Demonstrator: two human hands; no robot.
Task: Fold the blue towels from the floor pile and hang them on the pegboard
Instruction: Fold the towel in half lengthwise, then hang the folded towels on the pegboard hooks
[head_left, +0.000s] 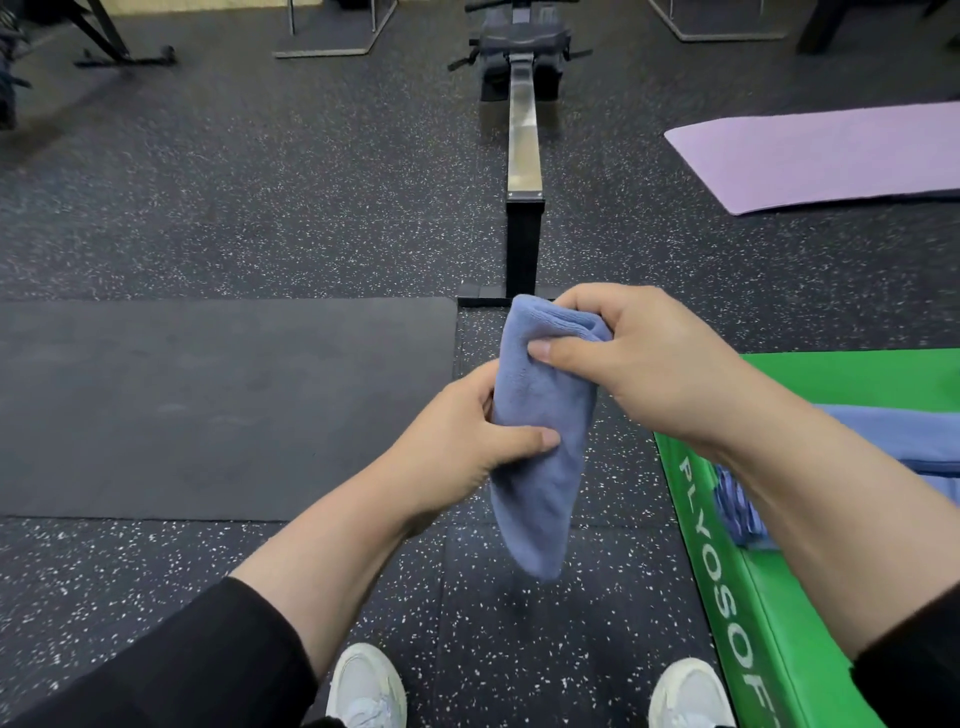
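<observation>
Folded blue terry towel (540, 447) hangs vertical above speckled floor. Right hand (639, 358) pinches top fold; left hand (467, 447) grips middle, thumb across front.

Left fingers (488, 400) hidden behind towel (540, 452); plyo box (810, 649) cut off.

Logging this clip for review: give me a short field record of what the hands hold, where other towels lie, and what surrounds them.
held item: blue towel, folded narrow, hanging above the floor
left hand: grips the towel's middle
right hand: pinches the towel's top end
other towels: blue, lying on the green box at right
floor: dark, speckled
nearby: rowing machine ahead, purple mat far right, black mat left
pegboard: not in view
</observation>
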